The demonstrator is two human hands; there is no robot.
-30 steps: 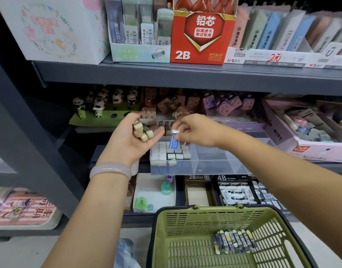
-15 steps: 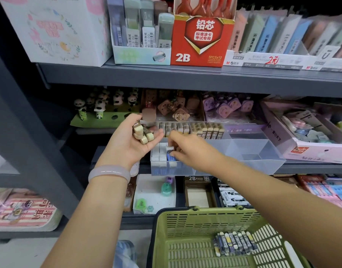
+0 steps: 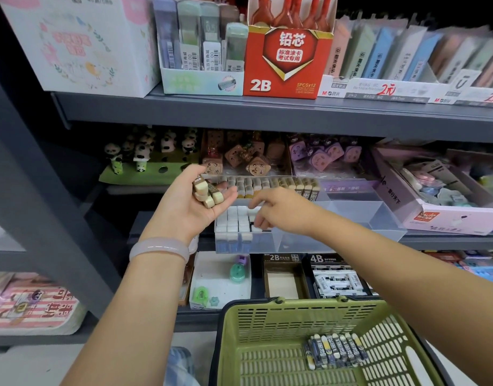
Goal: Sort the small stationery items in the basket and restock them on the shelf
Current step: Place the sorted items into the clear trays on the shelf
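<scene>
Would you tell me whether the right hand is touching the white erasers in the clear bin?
Touching: the head view shows the right hand with fingertips resting on the white erasers in the clear bin.

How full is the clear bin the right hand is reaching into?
Partly full. White-topped erasers fill only the left end of the clear bin; its right part shows bare plastic. The right hand rests over the erasers.

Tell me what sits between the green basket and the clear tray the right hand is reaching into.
In the head view, a lower shelf row lies between the green basket and clear tray: a 2B box and 4B box.
</scene>
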